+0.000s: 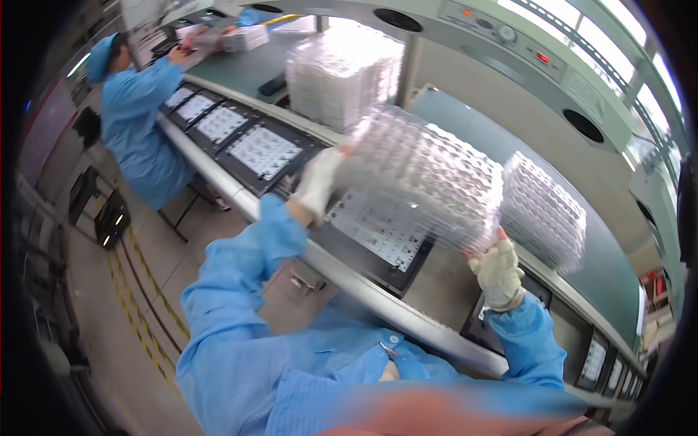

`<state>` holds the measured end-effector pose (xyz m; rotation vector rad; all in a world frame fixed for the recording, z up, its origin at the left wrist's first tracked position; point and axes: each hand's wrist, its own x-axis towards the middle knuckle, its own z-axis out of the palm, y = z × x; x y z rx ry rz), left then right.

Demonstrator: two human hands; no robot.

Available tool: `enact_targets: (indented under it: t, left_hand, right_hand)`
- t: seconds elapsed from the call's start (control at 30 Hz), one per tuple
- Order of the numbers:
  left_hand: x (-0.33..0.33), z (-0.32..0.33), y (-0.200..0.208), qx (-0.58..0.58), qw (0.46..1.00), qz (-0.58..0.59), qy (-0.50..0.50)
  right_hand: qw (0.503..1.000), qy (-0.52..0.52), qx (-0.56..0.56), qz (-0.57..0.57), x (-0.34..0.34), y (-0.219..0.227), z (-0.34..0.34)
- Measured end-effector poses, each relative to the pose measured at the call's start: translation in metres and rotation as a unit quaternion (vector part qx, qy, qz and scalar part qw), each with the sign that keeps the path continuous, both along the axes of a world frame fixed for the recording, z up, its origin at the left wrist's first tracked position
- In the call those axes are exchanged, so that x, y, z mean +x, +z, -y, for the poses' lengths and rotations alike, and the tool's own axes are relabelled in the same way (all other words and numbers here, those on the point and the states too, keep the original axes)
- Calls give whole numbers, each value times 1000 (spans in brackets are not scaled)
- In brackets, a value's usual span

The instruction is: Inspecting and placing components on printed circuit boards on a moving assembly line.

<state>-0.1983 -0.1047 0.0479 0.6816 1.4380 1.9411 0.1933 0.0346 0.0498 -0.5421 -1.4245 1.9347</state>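
Note:
Between my two hands is a stack of clear plastic blister trays (429,171), raised over the conveyor and blurred in places. My left hand (320,183), in a white glove with bare fingertips, grips the stack's left end; its fingers are partly hidden behind the plastic. Under the lower right corner, my right hand (500,275), gloved the same way, supports the stack with its fingertips. Below the stack lies a black carrier holding a white panel (382,236), partly covered by the trays.
Another stack of clear trays (545,211) stands on the green bench at right; a taller one (342,76) is behind the conveyor. Several black carriers (263,152) line the belt. A person in blue (142,123) works at far left. A control panel (505,33) hangs above.

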Motion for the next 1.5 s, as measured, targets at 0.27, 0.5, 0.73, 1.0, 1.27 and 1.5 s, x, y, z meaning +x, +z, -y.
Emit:
enact_targets:
  t: [0.27,0.5,0.73,1.0,1.27,1.5]
  left_hand:
    - [22,-90,10,-71,995,44,-46]
    - [-9,-162,-18,-84,990,110,-40]
    - [-7,-215,-2,-206,939,-276,13]
    - [-64,-182,-29,-137,989,6,62]
    - [0,-181,3,-172,984,-18,45]
    - [-47,-200,-26,-164,984,-56,36]
  right_hand:
    - [986,-72,-139,-60,14,1,-28]
    - [973,-170,-152,-31,-11,-8,-64]
    - [949,-226,120,186,3,-33,-112]
    - [948,-189,-255,32,-38,5,-45]
    - [842,-253,351,322,-32,-55,-90]
    - [745,-351,487,290,-60,-60,-88]
